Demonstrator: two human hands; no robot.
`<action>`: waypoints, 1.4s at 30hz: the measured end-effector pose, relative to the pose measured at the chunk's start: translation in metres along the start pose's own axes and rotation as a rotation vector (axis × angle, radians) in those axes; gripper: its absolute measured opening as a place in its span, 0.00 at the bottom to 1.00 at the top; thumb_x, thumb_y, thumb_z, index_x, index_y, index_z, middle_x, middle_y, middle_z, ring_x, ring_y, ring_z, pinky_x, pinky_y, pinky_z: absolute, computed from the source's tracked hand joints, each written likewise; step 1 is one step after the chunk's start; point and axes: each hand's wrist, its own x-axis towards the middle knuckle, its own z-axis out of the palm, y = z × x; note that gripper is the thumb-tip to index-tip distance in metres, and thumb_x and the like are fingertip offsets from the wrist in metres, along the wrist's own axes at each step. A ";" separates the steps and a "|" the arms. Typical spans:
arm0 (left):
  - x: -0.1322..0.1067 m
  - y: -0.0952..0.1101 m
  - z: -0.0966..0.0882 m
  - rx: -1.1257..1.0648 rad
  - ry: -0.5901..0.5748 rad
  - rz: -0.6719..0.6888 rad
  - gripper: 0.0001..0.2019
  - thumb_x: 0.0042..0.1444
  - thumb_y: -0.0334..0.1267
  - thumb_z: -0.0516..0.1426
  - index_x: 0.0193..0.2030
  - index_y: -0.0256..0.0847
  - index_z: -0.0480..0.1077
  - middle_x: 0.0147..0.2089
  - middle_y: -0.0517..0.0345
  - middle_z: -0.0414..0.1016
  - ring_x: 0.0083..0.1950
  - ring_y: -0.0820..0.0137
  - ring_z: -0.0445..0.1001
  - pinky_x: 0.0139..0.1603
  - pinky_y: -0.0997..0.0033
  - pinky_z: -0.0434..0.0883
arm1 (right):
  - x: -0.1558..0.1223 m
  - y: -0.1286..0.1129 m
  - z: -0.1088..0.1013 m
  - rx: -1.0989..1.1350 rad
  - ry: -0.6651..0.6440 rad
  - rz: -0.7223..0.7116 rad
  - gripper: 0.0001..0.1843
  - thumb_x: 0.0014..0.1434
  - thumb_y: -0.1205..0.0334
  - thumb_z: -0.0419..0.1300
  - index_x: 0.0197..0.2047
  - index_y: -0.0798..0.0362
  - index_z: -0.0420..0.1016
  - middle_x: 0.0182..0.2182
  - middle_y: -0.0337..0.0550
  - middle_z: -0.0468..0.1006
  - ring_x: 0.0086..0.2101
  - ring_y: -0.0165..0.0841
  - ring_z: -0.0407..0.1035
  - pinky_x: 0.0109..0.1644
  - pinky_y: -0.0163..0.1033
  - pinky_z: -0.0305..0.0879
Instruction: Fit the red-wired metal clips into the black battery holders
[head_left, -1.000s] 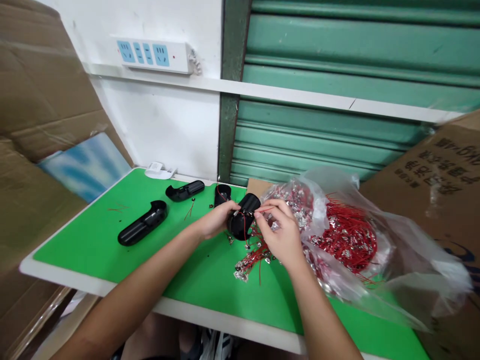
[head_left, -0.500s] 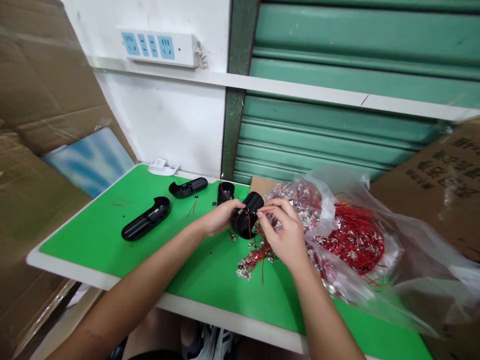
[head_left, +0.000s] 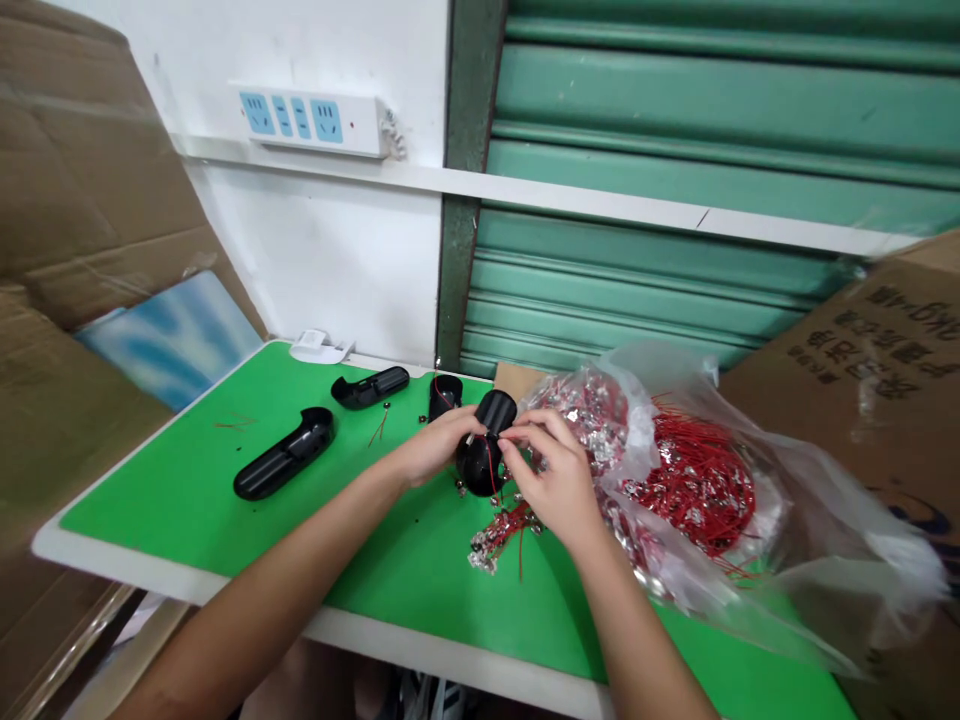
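Observation:
My left hand (head_left: 439, 445) is closed around the side of a glossy black plastic housing (head_left: 474, 468), which has a rounded lower end and a cylindrical upper part. A thin red wire (head_left: 492, 468) runs down the housing's front to a small metal contact. With thumb and fingers pinched, my right hand (head_left: 551, 475) is at the housing's middle, at the upper part of the wire; the fingertips partly hide what they grip. Below the housing lies a small pile of red wires with metal contacts (head_left: 499, 535). Behind my left hand stands another black part (head_left: 445, 393) with a red wire.
Two curved black shells (head_left: 285, 455) (head_left: 371, 387) lie on the green tabletop (head_left: 172, 500). Clear plastic bags (head_left: 645, 430) full of red-wired contacts cover the right side. Loose wires (head_left: 379, 425) lie left of my hands. Cardboard boxes (head_left: 847, 400) flank the table; a socket strip (head_left: 307, 118) hangs behind.
The view has tilted slightly upward. My right fingertips have drawn closer to the housing, and the wire end that stuck out between them no longer shows. My left hand keeps its hold.

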 end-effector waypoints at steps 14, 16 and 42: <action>-0.001 -0.009 0.004 0.367 -0.088 0.318 0.27 0.58 0.37 0.56 0.65 0.37 0.57 0.58 0.48 0.70 0.59 0.60 0.70 0.65 0.60 0.66 | -0.006 0.004 0.011 0.339 -0.092 0.376 0.31 0.65 0.64 0.56 0.70 0.45 0.60 0.62 0.52 0.71 0.54 0.43 0.73 0.55 0.52 0.75; -0.001 -0.011 0.004 0.395 -0.099 0.365 0.28 0.60 0.37 0.55 0.66 0.36 0.55 0.59 0.47 0.69 0.60 0.61 0.69 0.67 0.59 0.65 | -0.006 0.004 0.010 0.361 -0.104 0.372 0.32 0.65 0.65 0.56 0.70 0.45 0.60 0.62 0.51 0.72 0.55 0.42 0.73 0.57 0.53 0.75; -0.013 -0.018 0.020 0.694 0.089 0.762 0.29 0.65 0.30 0.50 0.71 0.37 0.47 0.68 0.39 0.61 0.68 0.59 0.65 0.72 0.55 0.63 | -0.018 -0.005 0.031 0.053 0.054 0.090 0.32 0.75 0.61 0.45 0.78 0.44 0.43 0.71 0.51 0.61 0.69 0.43 0.58 0.70 0.55 0.63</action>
